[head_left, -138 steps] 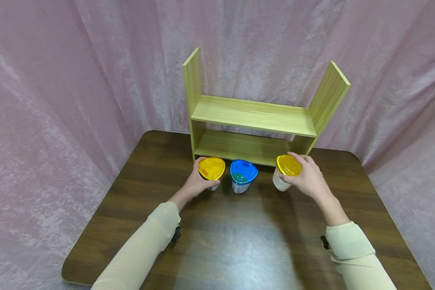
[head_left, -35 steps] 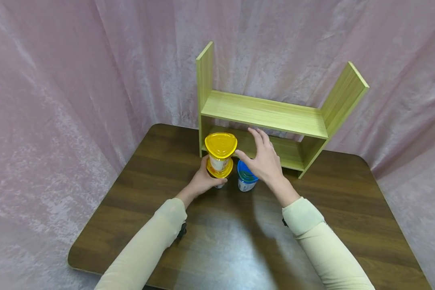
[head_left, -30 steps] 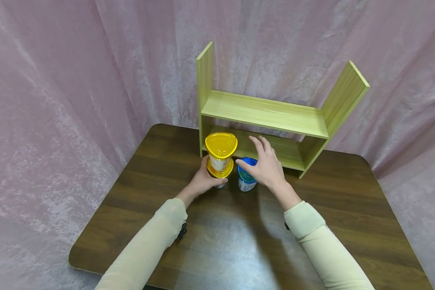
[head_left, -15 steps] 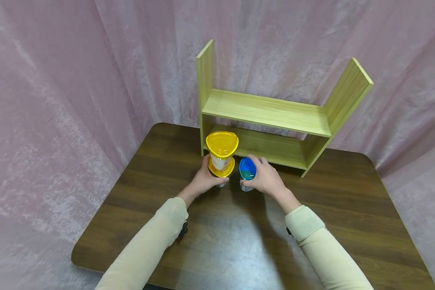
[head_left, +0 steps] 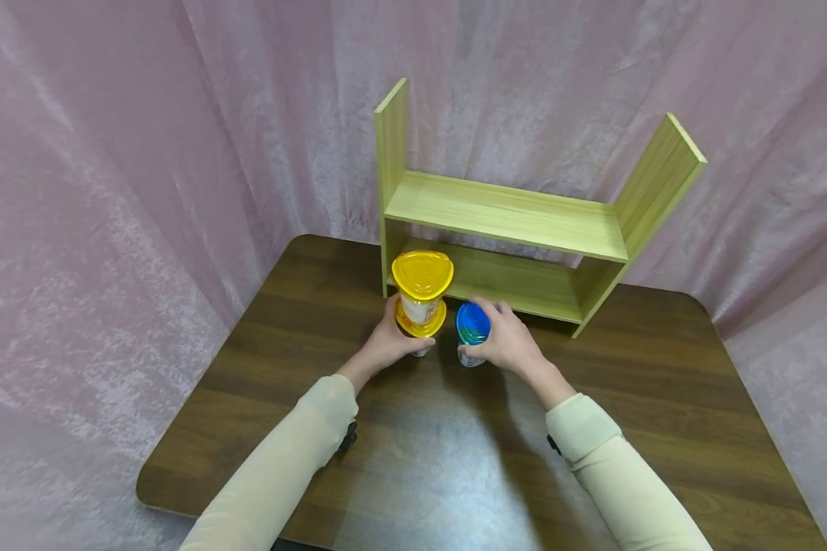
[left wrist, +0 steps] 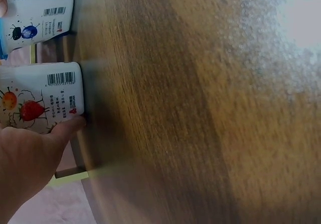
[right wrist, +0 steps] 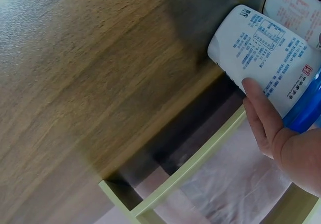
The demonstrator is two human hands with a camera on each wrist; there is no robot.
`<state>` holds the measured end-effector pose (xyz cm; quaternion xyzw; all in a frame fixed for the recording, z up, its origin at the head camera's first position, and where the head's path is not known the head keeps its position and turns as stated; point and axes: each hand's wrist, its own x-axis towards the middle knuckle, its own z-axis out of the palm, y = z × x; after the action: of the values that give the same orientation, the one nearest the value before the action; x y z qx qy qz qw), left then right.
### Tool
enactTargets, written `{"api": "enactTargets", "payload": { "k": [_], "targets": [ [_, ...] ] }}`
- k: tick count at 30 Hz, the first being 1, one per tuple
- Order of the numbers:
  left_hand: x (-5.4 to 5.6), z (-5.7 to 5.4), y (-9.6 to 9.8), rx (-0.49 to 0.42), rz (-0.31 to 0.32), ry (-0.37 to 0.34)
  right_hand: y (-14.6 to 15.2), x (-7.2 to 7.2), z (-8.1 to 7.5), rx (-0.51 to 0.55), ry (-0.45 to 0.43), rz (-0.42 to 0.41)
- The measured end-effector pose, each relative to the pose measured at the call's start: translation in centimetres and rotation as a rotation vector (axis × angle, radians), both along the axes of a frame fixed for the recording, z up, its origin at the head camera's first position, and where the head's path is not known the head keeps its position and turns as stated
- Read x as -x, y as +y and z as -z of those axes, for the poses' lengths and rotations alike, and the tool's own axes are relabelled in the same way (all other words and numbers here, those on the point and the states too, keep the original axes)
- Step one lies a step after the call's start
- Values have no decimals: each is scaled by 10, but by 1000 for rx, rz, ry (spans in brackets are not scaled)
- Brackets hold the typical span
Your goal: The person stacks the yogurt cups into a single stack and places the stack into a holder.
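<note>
Two white cups with yellow lids are stacked upright on the table, the upper cup (head_left: 422,275) standing on the lid of the lower cup (head_left: 420,329). My left hand (head_left: 386,344) grips the lower one from its left side, thumb at the front. In the left wrist view that cup (left wrist: 62,91) shows a strawberry print and a barcode. Just right of the stack stands a blue-lidded white cup (head_left: 472,324). My right hand (head_left: 513,343) holds it around the side, with the thumb in front and fingers behind. Blue print covers this cup (right wrist: 263,48) in the right wrist view.
A pale wooden two-tier shelf (head_left: 503,214) stands right behind the cups at the back of the brown wooden table (head_left: 282,321). Its side panels rise above the upper board. Pink curtains (head_left: 179,153) hang behind and at both sides.
The yellow-lidded cup that my right hand held at the right now sits on the other yellow-lidded one. My right hand let go of it, moved down and took hold of the blue-lidded cup.
</note>
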<state>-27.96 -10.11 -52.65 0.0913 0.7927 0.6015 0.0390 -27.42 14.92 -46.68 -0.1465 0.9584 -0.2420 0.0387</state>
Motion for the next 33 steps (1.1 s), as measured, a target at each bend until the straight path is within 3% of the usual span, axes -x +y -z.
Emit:
{"api": "enactTargets", "payload": {
  "k": [11,24,33],
  "targets": [
    [0,1,0,20,-9,-11,10,-2,-5,22,36,22],
    [1,1,-1,0,2,-22,28,3,-51,84,86,86],
    [1,2,-2,-1,7,-26,29,3,-75,78,131,71]
  ]
}}
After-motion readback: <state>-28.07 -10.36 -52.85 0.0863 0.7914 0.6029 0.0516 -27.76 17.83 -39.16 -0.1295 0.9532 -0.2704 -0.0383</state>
